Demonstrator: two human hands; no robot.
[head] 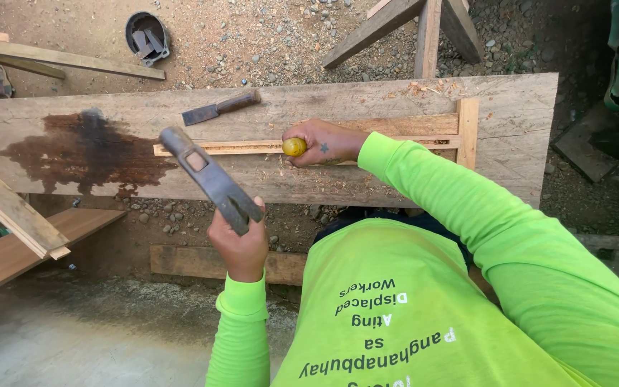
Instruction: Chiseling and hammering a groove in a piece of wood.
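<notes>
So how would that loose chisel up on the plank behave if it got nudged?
The chisel lies flat on the plank, so it would probably slide rather than tip. Its rounded handle might roll slightly, though the flat blade should stop that. With a metal blade, it is likely rigid and blade-heavy.

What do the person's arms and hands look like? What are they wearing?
Both arms are covered by long, bright lime-green sleeves with ribbed cuffs at the wrists. The left hand and right hand are bare, with no gloves. The right hand has a small dark star-shaped mark on its back. No rings or watch can be seen. The sleeves belong to a lime-green shirt with printed lettering.
</notes>
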